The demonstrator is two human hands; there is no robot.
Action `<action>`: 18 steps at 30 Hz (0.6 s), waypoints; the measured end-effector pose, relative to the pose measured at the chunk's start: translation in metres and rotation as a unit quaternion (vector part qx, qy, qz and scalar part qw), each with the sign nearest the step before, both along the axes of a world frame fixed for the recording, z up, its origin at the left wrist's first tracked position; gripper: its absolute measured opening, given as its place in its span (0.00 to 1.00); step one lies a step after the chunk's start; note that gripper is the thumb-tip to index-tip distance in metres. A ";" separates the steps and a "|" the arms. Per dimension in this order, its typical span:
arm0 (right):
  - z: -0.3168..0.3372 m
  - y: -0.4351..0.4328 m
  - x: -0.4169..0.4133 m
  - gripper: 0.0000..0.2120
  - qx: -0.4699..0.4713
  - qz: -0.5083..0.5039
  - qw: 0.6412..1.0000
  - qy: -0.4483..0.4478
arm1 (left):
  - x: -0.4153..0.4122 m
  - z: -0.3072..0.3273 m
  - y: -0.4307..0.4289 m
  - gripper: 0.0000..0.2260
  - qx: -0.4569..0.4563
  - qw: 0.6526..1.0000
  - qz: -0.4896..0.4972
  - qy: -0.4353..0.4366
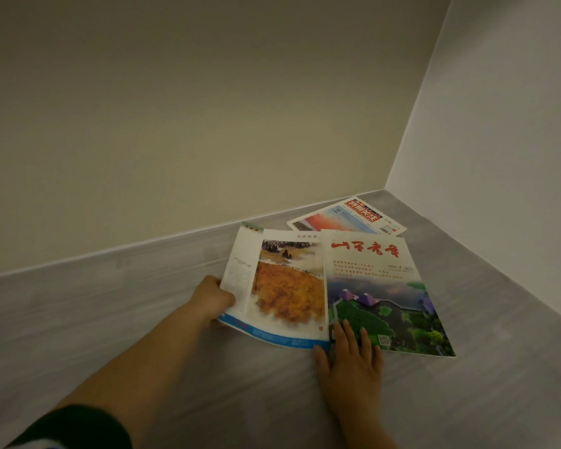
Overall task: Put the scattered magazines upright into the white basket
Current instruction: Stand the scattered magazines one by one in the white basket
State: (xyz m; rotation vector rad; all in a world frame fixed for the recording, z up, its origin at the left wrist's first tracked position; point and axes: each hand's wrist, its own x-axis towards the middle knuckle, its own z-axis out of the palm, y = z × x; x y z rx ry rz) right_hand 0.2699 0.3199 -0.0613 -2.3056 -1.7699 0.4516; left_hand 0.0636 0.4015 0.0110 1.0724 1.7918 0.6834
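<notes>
At the meeting of two walls, a beige wall (175,108) fills the left and upper part of the view and a white wall (499,157) rises on the right. Below them spreads a grey wood-grain floor (110,319), and all three magazines lie on it close to the corner. The red-titled magazine (379,286) is the biggest in view. It lies flat and face up, with red characters across the top and a green landscape with purple roofs below. Just to its left is the painting-cover magazine (285,286), showing an orange and brown landscape painting with a blue band along the near edge. Its right edge meets the left edge of the red-titled one, and which overlaps the other cannot be told. Behind both, nearest the corner, the far magazine (344,218) lies flat with a red masthead, partly covered by the red-titled magazine's top edge. A bare left forearm (149,351) reaches in from a dark sleeve (78,429) at the lower left. The left hand (211,299) grips the left edge of the painting-cover magazine, fingers curled round it, and that edge looks slightly raised off the floor. The right hand (350,354) lies flat with straight, spread fingers on the near left corner of the red-titled magazine, its thumb beside the blue band.
</notes>
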 end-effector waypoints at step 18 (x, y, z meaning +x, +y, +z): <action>0.076 -0.016 -0.142 0.04 0.069 -0.051 0.842 0.532 | -0.134 0.048 -0.144 0.11 0.216 0.967 0.037 -0.128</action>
